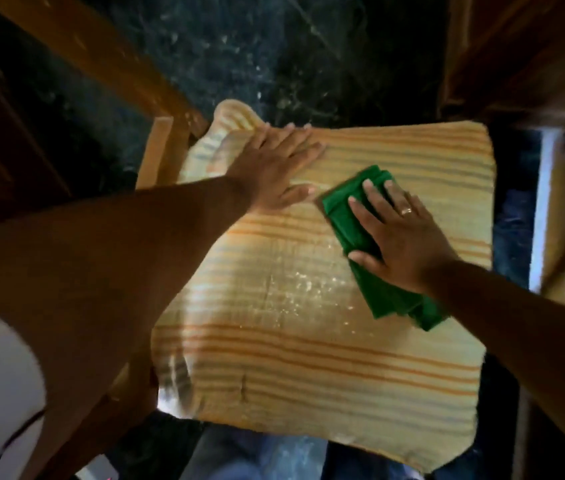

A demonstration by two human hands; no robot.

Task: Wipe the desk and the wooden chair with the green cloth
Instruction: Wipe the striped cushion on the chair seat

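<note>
A folded green cloth (350,216) lies on a yellow cushion with orange stripes (308,358) that covers the seat of the wooden chair (156,150). My right hand (402,237) presses flat on the green cloth, fingers spread over it. Flat on the cushion's far left part rests my left hand (277,164), fingers apart, holding nothing, just left of the cloth. Pale specks of dust show on the cushion in front of the cloth. The chair's wooden frame shows only at the far left corner; the seat is hidden under the cushion.
A dark marbled floor (274,46) lies beyond the chair. Wooden furniture (523,53) stands at the upper right, and more wood at the upper left (66,39). A pale upright edge (544,202) runs along the right of the cushion.
</note>
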